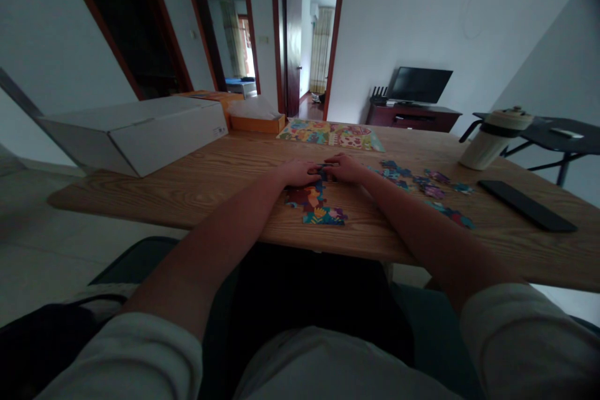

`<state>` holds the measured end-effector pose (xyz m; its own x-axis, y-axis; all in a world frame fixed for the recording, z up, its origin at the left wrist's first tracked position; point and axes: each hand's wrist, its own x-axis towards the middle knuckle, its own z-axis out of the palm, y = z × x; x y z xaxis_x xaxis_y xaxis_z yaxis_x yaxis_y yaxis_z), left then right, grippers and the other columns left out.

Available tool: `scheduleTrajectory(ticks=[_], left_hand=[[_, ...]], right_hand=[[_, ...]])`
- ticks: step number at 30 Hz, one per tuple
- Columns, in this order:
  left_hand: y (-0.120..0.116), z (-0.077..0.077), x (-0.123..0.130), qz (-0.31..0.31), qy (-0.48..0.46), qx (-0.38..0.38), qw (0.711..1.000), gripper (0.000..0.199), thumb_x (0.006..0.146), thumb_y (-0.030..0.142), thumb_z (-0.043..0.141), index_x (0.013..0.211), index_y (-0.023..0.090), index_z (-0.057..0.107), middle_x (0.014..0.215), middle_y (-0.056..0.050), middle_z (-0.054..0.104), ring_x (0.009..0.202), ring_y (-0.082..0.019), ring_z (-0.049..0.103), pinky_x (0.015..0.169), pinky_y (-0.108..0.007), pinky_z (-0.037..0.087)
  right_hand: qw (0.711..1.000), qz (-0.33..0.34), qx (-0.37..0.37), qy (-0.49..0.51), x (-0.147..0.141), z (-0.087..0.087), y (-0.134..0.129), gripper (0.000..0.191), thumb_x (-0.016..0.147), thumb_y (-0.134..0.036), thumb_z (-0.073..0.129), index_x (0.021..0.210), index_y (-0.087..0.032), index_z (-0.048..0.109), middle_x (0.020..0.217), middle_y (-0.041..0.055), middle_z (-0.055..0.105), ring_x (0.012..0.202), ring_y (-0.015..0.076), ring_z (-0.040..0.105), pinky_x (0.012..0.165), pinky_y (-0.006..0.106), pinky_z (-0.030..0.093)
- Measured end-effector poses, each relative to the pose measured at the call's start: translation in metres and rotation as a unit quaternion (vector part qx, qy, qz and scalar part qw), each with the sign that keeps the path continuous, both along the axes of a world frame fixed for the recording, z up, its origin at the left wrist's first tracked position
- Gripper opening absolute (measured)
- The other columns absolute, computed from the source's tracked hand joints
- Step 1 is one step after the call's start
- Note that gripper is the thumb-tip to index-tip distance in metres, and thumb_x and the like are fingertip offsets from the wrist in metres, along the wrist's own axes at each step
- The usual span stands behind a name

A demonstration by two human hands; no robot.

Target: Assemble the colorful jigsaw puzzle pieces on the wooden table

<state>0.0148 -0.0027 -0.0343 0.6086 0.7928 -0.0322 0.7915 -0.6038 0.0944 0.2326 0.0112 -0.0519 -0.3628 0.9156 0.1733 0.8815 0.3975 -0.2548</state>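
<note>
A partly joined jigsaw puzzle with orange, teal and purple artwork lies on the wooden table in front of me. At its upper edge, my left hand rests low with its fingers bent onto the dark pieces. From the other side my right hand meets it, fingertips closed on a small dark puzzle piece. The fingertips of both hands nearly touch, and they partly cover that piece. Loose puzzle pieces lie in a scattered group to the right of my right hand, some behind the forearm.
A colourful illustrated sheet lies beyond my hands. At left stand a white box and an orange tissue box. On the right are a black flat slab and a cream bottle. The table's front edge runs below my forearms.
</note>
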Motion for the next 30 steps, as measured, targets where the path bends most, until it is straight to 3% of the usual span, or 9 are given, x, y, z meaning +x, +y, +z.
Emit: scheduleTrajectory(ticks=[3, 8, 16, 21, 24, 30], left_hand=[[-0.003, 0.002, 0.003, 0.012, 0.036, 0.007, 0.999, 0.06, 0.103, 0.057, 0.04, 0.158, 0.033, 0.048, 0.162, -0.004, 0.048, 0.144, -0.032, 0.048, 0.121, -0.043, 0.032], [-0.007, 0.005, 0.008, 0.04, 0.055, 0.003, 0.998, 0.061, 0.102, 0.057, 0.041, 0.161, 0.04, 0.042, 0.166, -0.002, 0.043, 0.15, -0.035, 0.039, 0.122, -0.05, 0.029], [-0.003, 0.003, 0.007, 0.027, 0.049, 0.015, 0.998, 0.061, 0.102, 0.056, 0.043, 0.159, 0.035, 0.046, 0.164, -0.004, 0.045, 0.149, -0.032, 0.042, 0.123, -0.045, 0.028], [-0.002, 0.002, 0.009, 0.036, 0.057, 0.006, 0.998, 0.061, 0.102, 0.058, 0.042, 0.16, 0.04, 0.043, 0.167, -0.003, 0.042, 0.151, -0.034, 0.038, 0.123, -0.05, 0.026], [-0.001, 0.002, 0.01, 0.047, 0.057, -0.003, 0.997, 0.062, 0.101, 0.058, 0.043, 0.161, 0.041, 0.041, 0.168, -0.002, 0.04, 0.152, -0.036, 0.037, 0.123, -0.054, 0.026], [0.003, 0.0, 0.008, 0.023, 0.056, 0.004, 0.998, 0.061, 0.102, 0.056, 0.042, 0.16, 0.036, 0.045, 0.165, -0.004, 0.044, 0.15, -0.033, 0.041, 0.124, -0.049, 0.026]], right_hand=[[1.0, 0.009, -0.006, -0.012, 0.01, 0.001, 0.0, 0.047, 0.099, -0.041, 0.062, 0.14, -0.019, 0.07, 0.143, 0.0129, 0.066, 0.134, 0.0287, 0.06, 0.115, 0.035, 0.04], [0.998, 0.036, -0.016, -0.047, 0.017, 0.002, 0.0, 0.045, 0.103, -0.035, 0.054, 0.142, -0.02, 0.068, 0.146, 0.0105, 0.065, 0.137, 0.0269, 0.057, 0.12, 0.036, 0.034], [0.997, 0.02, 0.002, -0.074, 0.011, 0.002, -0.002, 0.045, 0.104, -0.03, 0.045, 0.143, -0.021, 0.067, 0.144, 0.0095, 0.066, 0.134, 0.0259, 0.06, 0.118, 0.036, 0.036], [0.997, 0.012, 0.006, -0.082, 0.011, 0.003, -0.002, 0.044, 0.103, -0.03, 0.047, 0.141, -0.021, 0.069, 0.142, 0.0108, 0.068, 0.135, 0.0267, 0.059, 0.12, 0.038, 0.033], [0.997, -0.002, 0.006, -0.07, 0.01, 0.003, -0.003, 0.043, 0.103, -0.033, 0.049, 0.138, -0.021, 0.071, 0.14, 0.0113, 0.069, 0.134, 0.0283, 0.059, 0.119, 0.039, 0.034], [0.999, -0.035, 0.009, -0.024, 0.002, 0.002, -0.008, 0.043, 0.1, -0.047, 0.057, 0.13, -0.022, 0.075, 0.133, 0.0123, 0.072, 0.128, 0.0332, 0.062, 0.109, 0.04, 0.045]])
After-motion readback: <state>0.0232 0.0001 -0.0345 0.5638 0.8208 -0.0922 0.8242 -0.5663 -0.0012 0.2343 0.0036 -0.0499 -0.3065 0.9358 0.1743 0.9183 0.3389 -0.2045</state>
